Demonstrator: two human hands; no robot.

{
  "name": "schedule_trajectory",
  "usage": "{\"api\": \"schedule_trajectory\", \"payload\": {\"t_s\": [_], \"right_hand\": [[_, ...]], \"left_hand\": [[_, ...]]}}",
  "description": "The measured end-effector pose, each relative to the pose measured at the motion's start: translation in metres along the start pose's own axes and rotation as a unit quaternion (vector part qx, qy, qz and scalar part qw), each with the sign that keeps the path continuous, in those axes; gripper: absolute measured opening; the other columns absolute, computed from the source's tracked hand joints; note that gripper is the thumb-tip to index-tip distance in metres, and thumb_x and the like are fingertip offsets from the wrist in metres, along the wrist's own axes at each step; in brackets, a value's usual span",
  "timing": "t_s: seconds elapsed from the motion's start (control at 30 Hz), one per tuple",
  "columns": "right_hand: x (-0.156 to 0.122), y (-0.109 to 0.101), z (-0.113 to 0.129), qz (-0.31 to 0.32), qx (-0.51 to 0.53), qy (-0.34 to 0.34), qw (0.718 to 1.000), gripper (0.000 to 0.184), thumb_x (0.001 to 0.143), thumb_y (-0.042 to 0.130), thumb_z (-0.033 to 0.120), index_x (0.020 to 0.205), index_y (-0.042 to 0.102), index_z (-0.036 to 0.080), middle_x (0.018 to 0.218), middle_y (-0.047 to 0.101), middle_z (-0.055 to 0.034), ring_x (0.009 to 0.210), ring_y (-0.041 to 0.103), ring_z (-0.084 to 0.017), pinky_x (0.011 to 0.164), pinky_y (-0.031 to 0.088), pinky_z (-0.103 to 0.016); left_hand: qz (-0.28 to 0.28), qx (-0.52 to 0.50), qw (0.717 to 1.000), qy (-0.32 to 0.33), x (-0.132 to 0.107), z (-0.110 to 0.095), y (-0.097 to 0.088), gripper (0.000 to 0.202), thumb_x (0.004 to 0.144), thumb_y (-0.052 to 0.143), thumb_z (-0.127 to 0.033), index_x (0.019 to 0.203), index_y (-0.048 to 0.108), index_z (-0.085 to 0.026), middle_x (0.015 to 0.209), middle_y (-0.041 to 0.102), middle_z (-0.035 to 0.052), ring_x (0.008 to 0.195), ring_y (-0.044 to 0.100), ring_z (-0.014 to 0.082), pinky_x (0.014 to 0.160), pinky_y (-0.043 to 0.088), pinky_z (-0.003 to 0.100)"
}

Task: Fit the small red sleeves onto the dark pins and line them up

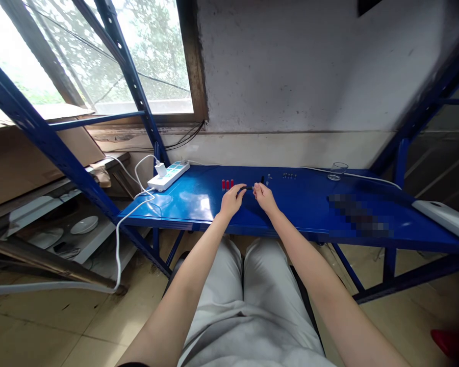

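Note:
My left hand [232, 200] is closed, its thumb and fingers pinching a slim black tube-like piece [247, 188] just above the blue tabletop. Facing it, my right hand [265, 198] is also closed in a pinch at the tube's other end; the small part between those fingertips is too small to name. Beyond my left hand stand several small red cylinders [223, 184], partly hidden by it. Behind my right fingers is a short black piece [262, 179], with tiny clear pieces [269, 177] beside it. Farther right lies a row of tiny metallic pieces [289, 176].
A white power strip [169, 176] with a plugged-in adapter sits on the table's left end, its cable hanging over the edge. A clear glass [337, 171] stands at the back right. Nearer lies a pixelated dark object [359, 216]. A white casing [443, 216] occupies the right end.

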State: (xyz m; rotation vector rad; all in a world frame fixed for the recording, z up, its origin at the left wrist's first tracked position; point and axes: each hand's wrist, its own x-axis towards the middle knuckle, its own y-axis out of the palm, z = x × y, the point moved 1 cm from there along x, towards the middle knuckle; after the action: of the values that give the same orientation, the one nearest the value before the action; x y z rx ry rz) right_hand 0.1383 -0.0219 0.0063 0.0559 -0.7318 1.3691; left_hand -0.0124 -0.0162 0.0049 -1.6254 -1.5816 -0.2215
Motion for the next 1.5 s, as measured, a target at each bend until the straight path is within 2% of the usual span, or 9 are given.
{"api": "schedule_trajectory", "payload": {"t_s": [0.13, 0.4, 0.73, 0.87, 1.13, 1.3, 1.5], "right_hand": [[-0.0003, -0.0001, 0.0007, -0.005, -0.013, -0.001, 1.000, 0.047, 0.087, 0.025, 0.060, 0.064, 0.041, 0.022, 0.055, 0.043, 0.0008, 0.051, 0.043, -0.013, 0.054, 0.035, -0.026], [0.0000, 0.0007, -0.0005, -0.013, -0.024, -0.008, 1.000, 0.046, 0.088, 0.023, 0.059, 0.066, 0.041, 0.022, 0.057, 0.045, 0.0003, 0.052, 0.044, -0.014, 0.055, 0.034, -0.026], [-0.0007, 0.0016, 0.0033, 0.009, 0.001, 0.011, 1.000, 0.047, 0.086, 0.023, 0.061, 0.067, 0.043, 0.023, 0.060, 0.048, -0.0002, 0.054, 0.046, -0.014, 0.054, 0.035, -0.025], [-0.0021, 0.0004, 0.0066, 0.007, 0.001, -0.002, 1.000, 0.044, 0.086, 0.029, 0.060, 0.070, 0.045, 0.022, 0.059, 0.047, 0.0009, 0.053, 0.045, -0.012, 0.053, 0.034, -0.024], [-0.0009, 0.0003, 0.0083, -0.010, -0.007, -0.005, 1.000, 0.045, 0.084, 0.033, 0.061, 0.066, 0.046, 0.021, 0.057, 0.047, 0.0008, 0.050, 0.042, -0.012, 0.052, 0.033, -0.025], [-0.0003, 0.0045, 0.0074, -0.005, 0.013, 0.009, 1.000, 0.046, 0.083, 0.034, 0.062, 0.065, 0.046, 0.021, 0.056, 0.046, 0.0010, 0.050, 0.042, -0.012, 0.052, 0.034, -0.025], [-0.0003, 0.0071, 0.0076, -0.002, 0.011, 0.004, 1.000, 0.044, 0.084, 0.036, 0.060, 0.065, 0.046, 0.021, 0.056, 0.047, 0.0009, 0.051, 0.043, -0.012, 0.053, 0.034, -0.026]], "left_hand": [[0.002, 0.000, 1.000, -0.019, -0.0003, 0.0020, 0.0009, 0.025, 0.087, 0.045, -0.033, 0.105, 0.059, -0.022, 0.090, 0.066, 0.0049, 0.064, 0.061, 0.0126, 0.062, 0.047, 0.024], [0.003, -0.054, 0.997, -0.047, 0.0009, 0.0024, 0.0017, 0.020, 0.087, 0.044, -0.030, 0.102, 0.056, -0.023, 0.086, 0.067, 0.0021, 0.047, 0.054, 0.0085, 0.057, 0.045, 0.022], [-0.007, -0.053, 0.998, -0.039, 0.0012, 0.0046, 0.0009, 0.020, 0.087, 0.044, -0.029, 0.101, 0.057, -0.022, 0.083, 0.066, 0.0021, 0.048, 0.054, 0.0088, 0.059, 0.045, 0.023], [-0.008, -0.050, 0.998, -0.042, 0.0013, 0.0046, 0.0002, 0.019, 0.087, 0.044, -0.029, 0.100, 0.057, -0.022, 0.083, 0.066, 0.0018, 0.047, 0.054, 0.0084, 0.058, 0.045, 0.023], [0.008, -0.002, 0.999, -0.046, 0.0007, 0.0014, -0.0011, 0.020, 0.087, 0.042, -0.030, 0.099, 0.057, -0.022, 0.080, 0.063, 0.0029, 0.060, 0.057, 0.0124, 0.059, 0.043, 0.023], [-0.001, 0.024, 0.999, -0.031, 0.0015, -0.0013, -0.0027, 0.022, 0.090, 0.037, -0.031, 0.087, 0.056, -0.020, 0.073, 0.057, 0.0023, 0.064, 0.053, 0.0131, 0.062, 0.040, 0.024], [-0.013, -0.002, 0.999, -0.052, 0.0021, 0.0010, -0.0021, 0.039, 0.091, 0.031, -0.041, 0.064, 0.047, -0.019, 0.057, 0.045, -0.0004, 0.053, 0.044, 0.0114, 0.054, 0.036, 0.023]]}}
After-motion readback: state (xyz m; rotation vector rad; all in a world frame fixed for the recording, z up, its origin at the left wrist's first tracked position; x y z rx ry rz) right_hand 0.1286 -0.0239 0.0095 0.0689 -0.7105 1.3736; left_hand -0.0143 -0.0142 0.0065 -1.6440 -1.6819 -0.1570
